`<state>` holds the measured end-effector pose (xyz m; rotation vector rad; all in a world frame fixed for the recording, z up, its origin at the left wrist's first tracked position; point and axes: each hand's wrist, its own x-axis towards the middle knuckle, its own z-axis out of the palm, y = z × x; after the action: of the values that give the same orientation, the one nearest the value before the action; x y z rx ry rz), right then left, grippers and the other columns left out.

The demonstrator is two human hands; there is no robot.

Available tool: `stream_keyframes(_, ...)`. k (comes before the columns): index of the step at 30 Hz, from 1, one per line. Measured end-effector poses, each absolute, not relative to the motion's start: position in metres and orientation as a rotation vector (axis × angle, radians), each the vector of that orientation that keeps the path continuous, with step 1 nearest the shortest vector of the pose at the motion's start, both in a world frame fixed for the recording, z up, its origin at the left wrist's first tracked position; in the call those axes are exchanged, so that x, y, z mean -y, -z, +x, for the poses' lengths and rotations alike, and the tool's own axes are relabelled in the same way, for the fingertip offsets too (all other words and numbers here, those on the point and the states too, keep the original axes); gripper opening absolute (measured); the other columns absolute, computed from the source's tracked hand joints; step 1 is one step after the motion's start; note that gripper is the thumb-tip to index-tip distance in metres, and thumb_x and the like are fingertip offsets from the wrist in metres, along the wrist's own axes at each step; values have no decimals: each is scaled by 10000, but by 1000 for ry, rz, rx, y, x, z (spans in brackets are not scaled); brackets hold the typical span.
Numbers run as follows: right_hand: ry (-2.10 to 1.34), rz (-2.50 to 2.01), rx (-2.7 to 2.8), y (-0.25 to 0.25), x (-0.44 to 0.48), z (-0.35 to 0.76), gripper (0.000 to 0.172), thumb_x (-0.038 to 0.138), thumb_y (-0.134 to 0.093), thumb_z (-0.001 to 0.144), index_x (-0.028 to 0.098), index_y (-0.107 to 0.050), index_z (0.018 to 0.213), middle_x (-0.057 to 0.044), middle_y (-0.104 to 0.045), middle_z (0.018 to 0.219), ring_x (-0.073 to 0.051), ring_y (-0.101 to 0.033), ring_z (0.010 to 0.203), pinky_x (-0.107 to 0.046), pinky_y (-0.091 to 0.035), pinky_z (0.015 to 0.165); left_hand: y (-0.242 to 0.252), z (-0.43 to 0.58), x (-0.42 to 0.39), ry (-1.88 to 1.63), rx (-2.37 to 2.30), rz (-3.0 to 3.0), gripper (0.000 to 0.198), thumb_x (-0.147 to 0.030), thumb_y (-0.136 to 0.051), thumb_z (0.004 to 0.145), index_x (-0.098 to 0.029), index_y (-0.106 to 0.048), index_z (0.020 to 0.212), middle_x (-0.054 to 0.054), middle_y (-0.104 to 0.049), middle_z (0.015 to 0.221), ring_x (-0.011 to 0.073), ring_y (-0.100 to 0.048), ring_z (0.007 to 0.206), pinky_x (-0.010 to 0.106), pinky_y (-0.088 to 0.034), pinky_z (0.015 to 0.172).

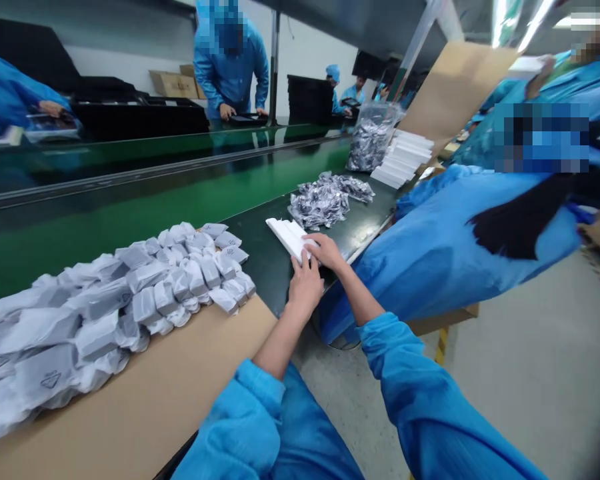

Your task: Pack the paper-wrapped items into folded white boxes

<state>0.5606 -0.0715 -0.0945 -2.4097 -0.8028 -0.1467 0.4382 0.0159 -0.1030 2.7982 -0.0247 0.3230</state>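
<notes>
A white, long, folded-looking piece (289, 235), perhaps card or foam, lies on the dark work surface in front of me. My left hand (307, 285) is at its near end, with bent fingers pressed on the edge. From the right, my right hand (325, 252) grips the same end, its fingers over the top. The thumbs are mostly hidden. Just beyond the piece is a pile of small clear bags (323, 200) with dark contents. To my left, many white-wrapped small boxes (150, 283) stand in rows on a brown cardboard sheet (145, 400).
A green conveyor belt (180, 190) runs behind the bench. Farther along are a large clear bag (373, 137) of dark packets and a stack of white pieces (404, 159). A co-worker in blue (455, 233) stands close on my right; another person (235, 73) works across the belt.
</notes>
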Motion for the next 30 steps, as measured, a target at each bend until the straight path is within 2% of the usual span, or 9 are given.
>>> stream_keyframes(8,430,-2514,799,83,51,522,348,370,-605,977,170,-594,1261,-94,-613,1264,-208,-640,1071,-418,-566,908,94,383,-33,-401,94,2785,606,-165,-641,855,-80,-480,1433,255,-474,1499,422,-492,1360,550,-537,1012)
stream_keyframes(11,609,-2416,800,61,44,483,305,361,-575,993,172,-619,1227,-102,-623,1265,-219,-627,1121,-448,-539,969,79,320,-60,-400,122,2796,547,-222,-617,894,-190,-508,1429,138,-507,1513,330,-501,1379,470,-517,1068)
stream_keyframes(13,673,-2267,832,52,32,455,315,363,-491,1015,143,-663,1161,-171,-662,1209,-270,-614,1162,-508,-499,1024,68,271,-95,-537,141,2768,471,-265,-570,937,-258,-531,1406,64,-551,1485,249,-526,1363,398,-506,1087)
stream_keyframes(14,681,-2179,852,52,23,441,339,368,-495,1006,118,-663,1163,-200,-665,1196,-297,-621,1147,-531,-511,989,64,247,-118,-659,110,2754,427,-267,-544,954,-258,-553,1381,56,-594,1440,220,-551,1336,370,-500,1090)
stream_keyframes(18,532,-1870,1300,67,-25,379,241,186,-631,921,167,-685,1155,-125,-718,1148,-247,-688,1068,-419,-549,962,59,150,-229,-1075,-583,2841,361,-246,-513,969,-198,-606,1315,105,-695,1286,212,-644,1218,356,-509,1066)
stream_keyframes(22,306,-1510,1687,73,-78,296,236,80,-607,908,151,-680,1122,-99,-746,1079,-192,-714,1011,-320,-579,912,70,88,-318,-877,-1378,2830,607,-426,-587,922,-108,-500,1432,215,-515,1482,357,-484,1395,515,-434,1129)
stream_keyframes(24,186,-1405,1735,72,-102,265,226,82,-587,919,141,-679,1116,-99,-749,1065,-186,-719,975,-317,-591,868,81,81,-339,-800,-1459,2807,557,-393,-586,914,-68,-562,1366,246,-548,1436,378,-515,1362,514,-463,1093)
stream_keyframes(27,11,-1306,1724,71,-131,241,219,111,-550,942,141,-686,1111,-97,-750,1041,-190,-718,946,-332,-595,841,95,81,-344,-868,-1498,2777,376,-310,-522,942,-100,-679,1212,221,-673,1280,351,-644,1214,478,-534,991)
stream_keyframes(30,-401,-1353,1526,70,-154,233,211,170,-559,945,163,-702,1100,-78,-750,997,-173,-712,882,-316,-594,796,104,77,-336,-1046,-1534,2722,333,-286,-492,963,-134,-712,1162,186,-721,1200,322,-695,1126,456,-556,941)
